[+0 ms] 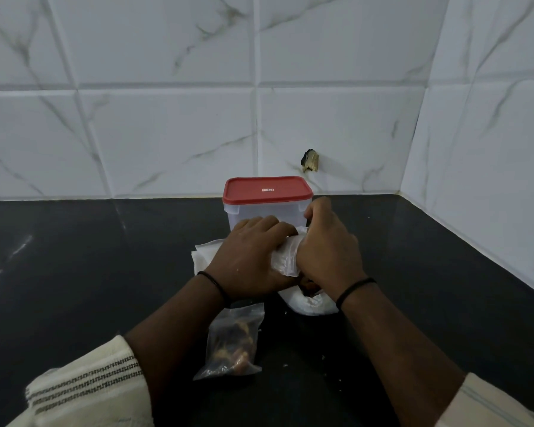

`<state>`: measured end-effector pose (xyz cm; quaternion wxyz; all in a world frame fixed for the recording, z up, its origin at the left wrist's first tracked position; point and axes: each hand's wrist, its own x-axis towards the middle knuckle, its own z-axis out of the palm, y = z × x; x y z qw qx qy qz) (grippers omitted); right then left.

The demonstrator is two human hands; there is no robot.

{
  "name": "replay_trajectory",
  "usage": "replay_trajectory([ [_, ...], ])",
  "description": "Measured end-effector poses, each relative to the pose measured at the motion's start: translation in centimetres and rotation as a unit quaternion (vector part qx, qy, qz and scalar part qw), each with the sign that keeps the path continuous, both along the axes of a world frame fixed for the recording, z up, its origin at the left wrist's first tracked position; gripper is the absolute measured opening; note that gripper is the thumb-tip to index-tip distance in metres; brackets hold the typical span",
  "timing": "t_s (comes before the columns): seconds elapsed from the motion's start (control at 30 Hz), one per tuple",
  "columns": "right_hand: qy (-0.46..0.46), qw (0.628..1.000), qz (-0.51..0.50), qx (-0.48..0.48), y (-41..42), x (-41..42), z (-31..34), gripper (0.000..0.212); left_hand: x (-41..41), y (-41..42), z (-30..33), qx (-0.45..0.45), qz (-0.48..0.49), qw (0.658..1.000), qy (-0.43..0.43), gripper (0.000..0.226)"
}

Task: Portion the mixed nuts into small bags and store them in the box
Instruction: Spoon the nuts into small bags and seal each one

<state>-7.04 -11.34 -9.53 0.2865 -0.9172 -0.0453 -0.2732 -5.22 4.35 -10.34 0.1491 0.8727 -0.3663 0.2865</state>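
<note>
Left hand (247, 260) and right hand (327, 245) both grip small clear bag (285, 257) above black desk (74, 272). Filled nut bag (232, 343) lies near, under left wrist. Box (267, 204) with red lid shut stands behind hands

black stone counter (74, 272) running to white marbled wall tiles (167, 134); chipped hole (309, 160) showing in tile, crumbs (323, 357) lying on counter

My black stone counter (74, 272) carried the red-lidded box (267, 200) near the wall, a filled small bag (232, 343) lying nearer me, a white bag (310, 303), and scattered crumbs (285, 364).
</note>
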Motion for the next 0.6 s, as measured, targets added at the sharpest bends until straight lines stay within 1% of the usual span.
replay_trajectory([
  [0.1, -0.032, 0.999, -0.031, -0.011, 0.0, 0.0, 0.0, 0.037, -0.2, -0.4, -0.1, -0.005, -0.004, 1.0, 0.012, 0.063],
  [0.17, -0.029, 0.999, -0.018, -0.008, 0.0, -0.1, 0.1, 0.038, -0.3, -0.5, -0.1, -0.025, -0.006, 1.0, 0.016, 0.057],
  [0.27, -0.012, 0.999, 0.019, 0.029, 0.0, -0.3, 0.5, 0.04, 0.0, -0.3, -0.1, -0.054, 0.002, 0.998, 0.018, 0.048],
  [0.3, -0.011, 0.999, 0.025, 0.039, 0.0, -0.4, 0.7, 0.044, 0.2, -0.1, 0.0, -0.062, 0.008, 0.998, 0.017, 0.048],
  [0.33, -0.011, 0.999, 0.029, 0.042, 0.0, -0.4, 0.8, 0.053, 0.3, 0.1, 0.1, -0.068, 0.015, 0.997, 0.015, 0.049],
  [0.4, -0.007, 0.999, 0.04, 0.029, -0.1, -0.4, 0.9, 0.07, 0.6, 0.7, 0.2, -0.073, 0.033, 0.997, 0.008, 0.054],
  [0.47, 0.01, 0.999, 0.051, 0.007, -0.2, -0.4, 1.0, 0.079, 0.8, 1.0, 0.2, -0.073, 0.045, 0.996, 0.007, 0.058],
  [0.53, 0.023, 0.997, 0.065, 0.019, -0.9, 0.0, 1.1, 0.078, 1.1, 1.2, 0.1, -0.071, 0.059, 0.996, 0.01, 0.059],
  [0.6, 0.028, 0.995, 0.072, 0.061, -2.0, 0.6, 1.2, 0.063, 1.5, 1.4, -0.2, -0.066, 0.08, 0.994, 0.013, 0.06],
])
